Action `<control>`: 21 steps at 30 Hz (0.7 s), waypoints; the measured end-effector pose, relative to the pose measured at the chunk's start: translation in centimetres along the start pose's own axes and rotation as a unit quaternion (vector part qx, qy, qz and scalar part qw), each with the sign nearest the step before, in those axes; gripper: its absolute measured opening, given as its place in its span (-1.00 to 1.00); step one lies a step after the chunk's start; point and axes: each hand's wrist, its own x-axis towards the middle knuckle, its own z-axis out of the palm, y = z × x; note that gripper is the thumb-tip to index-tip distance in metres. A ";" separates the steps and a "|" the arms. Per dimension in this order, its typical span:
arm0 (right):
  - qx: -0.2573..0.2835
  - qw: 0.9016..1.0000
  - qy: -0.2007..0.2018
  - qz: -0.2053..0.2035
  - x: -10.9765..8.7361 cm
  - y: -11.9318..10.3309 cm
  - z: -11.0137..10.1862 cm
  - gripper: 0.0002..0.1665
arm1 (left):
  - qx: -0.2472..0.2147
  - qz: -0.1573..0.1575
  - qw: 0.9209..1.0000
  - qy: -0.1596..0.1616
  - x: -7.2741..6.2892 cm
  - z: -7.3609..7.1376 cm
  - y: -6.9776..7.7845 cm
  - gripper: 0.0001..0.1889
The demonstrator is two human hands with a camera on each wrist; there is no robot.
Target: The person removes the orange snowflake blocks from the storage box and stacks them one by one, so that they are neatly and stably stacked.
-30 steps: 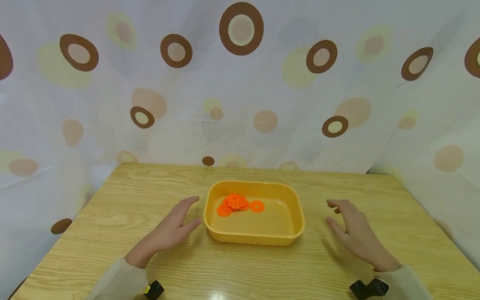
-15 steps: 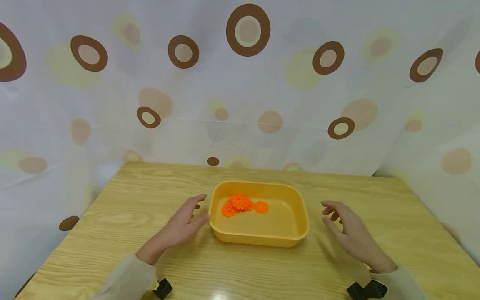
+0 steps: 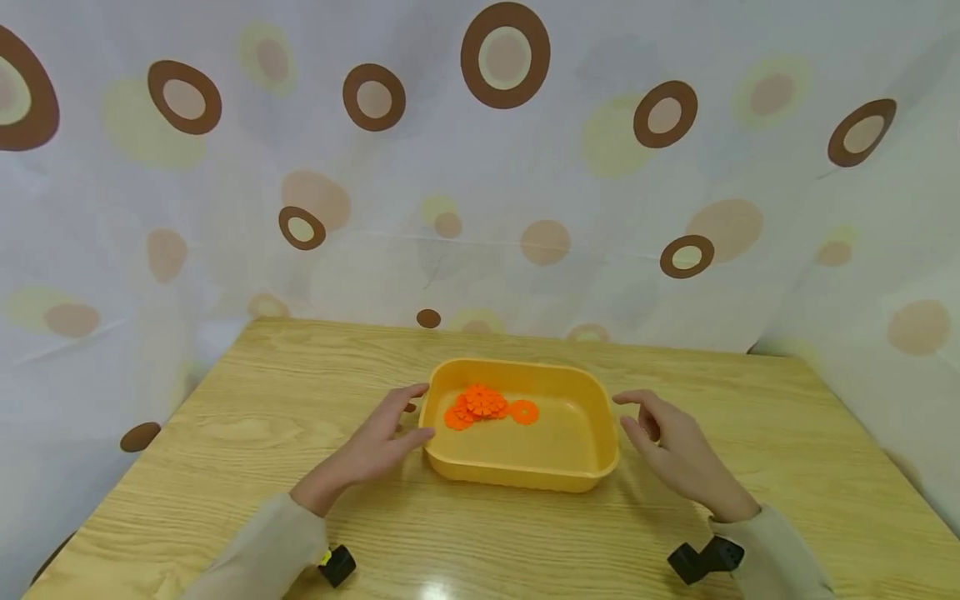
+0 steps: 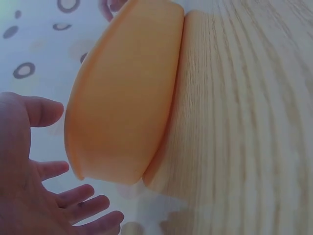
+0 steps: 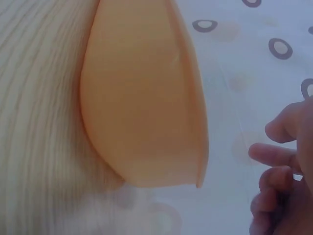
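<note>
A yellow plastic tray (image 3: 517, 481) sits on the wooden table, with several orange flower-shaped discs (image 3: 480, 403) heaped in its left half. One more disc (image 3: 524, 412) lies flat beside the heap. My left hand (image 3: 378, 442) is at the tray's left rim, thumb and fingers spread; the left wrist view shows a small gap between its thumb (image 4: 45, 111) and the rim. Off the tray's right end, my right hand (image 3: 678, 450) hovers with the index finger extended and the other fingers loosely curled. In the right wrist view its fingertips (image 5: 261, 152) stand apart from the tray wall.
The wooden table (image 3: 510, 542) extends on all sides of the tray. A patterned cloth (image 3: 375, 183) hangs behind the table and along its sides. Black wrist cameras are strapped at the left sleeve (image 3: 258, 554) and the right sleeve (image 3: 780, 554).
Both hands have come closer to the tray: the left has moved right to the rim, the right has moved left. The head view has shifted slightly. The discs look unmoved inside the tray.
</note>
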 end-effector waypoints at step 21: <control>0.158 0.978 -0.105 0.092 4.5 -0.3 0.0 -0.76 | 0.007 -0.009 1.000 -0.013 1.9 0.8 -0.4 -0.27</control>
